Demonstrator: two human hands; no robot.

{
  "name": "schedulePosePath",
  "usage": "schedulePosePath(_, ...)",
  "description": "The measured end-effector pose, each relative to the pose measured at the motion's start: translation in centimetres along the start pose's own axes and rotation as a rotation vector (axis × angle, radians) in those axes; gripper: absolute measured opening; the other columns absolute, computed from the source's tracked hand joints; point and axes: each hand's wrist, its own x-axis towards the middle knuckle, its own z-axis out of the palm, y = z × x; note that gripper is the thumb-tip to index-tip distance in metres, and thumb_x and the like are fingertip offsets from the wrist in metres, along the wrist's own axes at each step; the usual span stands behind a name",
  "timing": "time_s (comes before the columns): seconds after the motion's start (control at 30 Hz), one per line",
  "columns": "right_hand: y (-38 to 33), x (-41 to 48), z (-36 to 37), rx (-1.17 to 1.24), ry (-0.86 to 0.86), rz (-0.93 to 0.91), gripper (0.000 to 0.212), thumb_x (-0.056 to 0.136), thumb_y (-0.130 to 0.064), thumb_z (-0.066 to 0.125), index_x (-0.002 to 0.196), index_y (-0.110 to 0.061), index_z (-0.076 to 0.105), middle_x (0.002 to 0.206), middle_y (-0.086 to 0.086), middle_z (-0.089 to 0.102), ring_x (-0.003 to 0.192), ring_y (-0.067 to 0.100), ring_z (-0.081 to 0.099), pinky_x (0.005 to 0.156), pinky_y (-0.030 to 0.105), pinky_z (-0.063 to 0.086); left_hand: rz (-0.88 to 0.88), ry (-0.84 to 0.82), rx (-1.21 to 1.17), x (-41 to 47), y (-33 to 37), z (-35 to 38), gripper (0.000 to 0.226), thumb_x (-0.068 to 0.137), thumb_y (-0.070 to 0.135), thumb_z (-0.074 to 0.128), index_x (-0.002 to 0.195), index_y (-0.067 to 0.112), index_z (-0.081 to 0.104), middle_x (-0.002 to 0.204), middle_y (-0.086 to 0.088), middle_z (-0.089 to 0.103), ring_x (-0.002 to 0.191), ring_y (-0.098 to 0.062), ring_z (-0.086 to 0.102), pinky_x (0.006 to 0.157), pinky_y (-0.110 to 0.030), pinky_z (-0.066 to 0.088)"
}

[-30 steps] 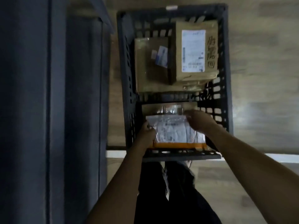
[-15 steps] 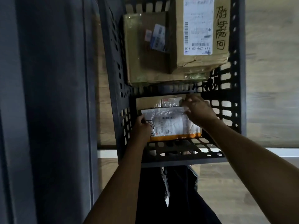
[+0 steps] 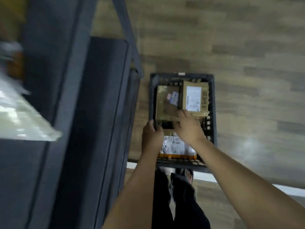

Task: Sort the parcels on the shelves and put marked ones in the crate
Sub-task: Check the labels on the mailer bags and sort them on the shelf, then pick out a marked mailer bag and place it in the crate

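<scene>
A dark plastic crate [image 3: 213,103] stands on the wooden floor in front of me. At its far end lie a flat brown box [image 3: 165,108] and a taller box [image 3: 194,96] with a white label and black handwritten marks. At the near end lies an orange-edged parcel [image 3: 177,147] with a white label, touched by neither hand. My left hand [image 3: 152,134] hovers over the crate's left wall, fingers loosely curled and holding nothing. My right hand [image 3: 188,128] hovers over the middle of the crate, fingers relaxed and empty.
A dark grey metal shelf unit [image 3: 99,113] fills the left side, close to the crate. A blurred clear-plastic parcel [image 3: 21,116] lies on a shelf at the far left. My legs and sandalled feet [image 3: 186,175] stand right behind the crate. Bare floor lies to the right.
Both hands let go of the orange-edged parcel, which now lies in the crate, and rose above it. The view pulled up and back, bringing the shelves into sight.
</scene>
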Motion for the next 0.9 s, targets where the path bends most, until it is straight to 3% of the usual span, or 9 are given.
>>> schedulePosePath(0.07,-4.3,-2.2,-3.8,0.022,0.027,-0.043,0.047,0.095,-0.023,0.042,0.141,-0.013,0.037,0.138,0.01,0.043,0.125,0.03,0.045,0.102,0.048,0.039,0.041,0.023,-0.057,-4.0,3.4,-2.8,0.037,0.097,0.024,0.038,0.129,0.01,0.049,0.123,-0.009,0.057,0.114,-0.026,0.055,0.087,-0.03,0.042)
schedulePosePath(0.2,-11.5,-6.5,-9.7,0.043,0.054,-0.158,0.047,0.1,-0.03,0.039,0.144,-0.018,0.033,0.145,0.005,0.038,0.131,0.026,0.041,0.102,0.042,0.039,0.156,0.044,-0.029,-10.9,8.5,-8.5,0.049,0.096,0.028,0.038,0.143,0.015,0.039,0.142,-0.006,0.047,0.131,-0.025,0.045,0.107,-0.041,0.039)
schedulePosePath(0.37,-18.1,-11.1,-14.5,0.056,0.062,-0.294,0.046,0.1,-0.03,0.04,0.144,-0.019,0.035,0.147,0.001,0.035,0.128,0.023,0.045,0.097,0.036,0.042,0.247,0.208,0.006,-17.9,11.2,-15.6,0.044,0.099,0.023,0.039,0.142,0.014,0.038,0.144,-0.008,0.042,0.131,-0.023,0.043,0.104,-0.032,0.035)
schedulePosePath(0.57,-24.9,-15.4,-17.2,0.054,0.003,-0.448,0.047,0.097,-0.031,0.044,0.142,-0.019,0.036,0.146,0.001,0.035,0.128,0.022,0.045,0.103,0.037,0.04,0.189,0.412,-0.118,-26.0,8.9,-23.8,0.042,0.096,0.023,0.039,0.137,0.016,0.043,0.136,-0.006,0.048,0.12,-0.02,0.049,0.1,-0.03,0.04)
schedulePosePath(0.67,-27.6,-17.3,-17.4,0.024,-0.044,-0.479,0.051,0.096,-0.032,0.047,0.144,-0.02,0.032,0.147,0.001,0.032,0.123,0.022,0.049,0.099,0.037,0.044,0.151,0.52,-0.145,-29.1,6.9,-26.9,0.039,0.096,0.021,0.04,0.133,0.013,0.046,0.133,-0.006,0.05,0.12,-0.02,0.048,0.095,-0.028,0.038)
schedulePosePath(0.8,-29.4,-18.2,-16.9,0.071,-0.069,-0.436,0.065,0.093,-0.03,0.054,0.147,-0.012,0.025,0.151,0.009,0.029,0.131,0.028,0.041,0.1,0.037,0.04,0.074,0.61,-0.186,-31.7,4.5,-29.5,0.042,0.095,0.019,0.041,0.137,0.013,0.042,0.135,-0.01,0.048,0.12,-0.023,0.049,0.098,-0.029,0.038)
schedulePosePath(0.9,-30.5,-17.7,-16.9,0.261,-0.072,-0.31,0.074,0.09,-0.025,0.061,0.148,-0.006,0.02,0.15,0.015,0.031,0.132,0.033,0.04,0.102,0.041,0.039,0.055,0.632,-0.202,-33.2,3.1,-30.5,0.043,0.095,0.019,0.042,0.138,0.014,0.042,0.137,-0.01,0.047,0.123,-0.023,0.048,0.099,-0.028,0.037)
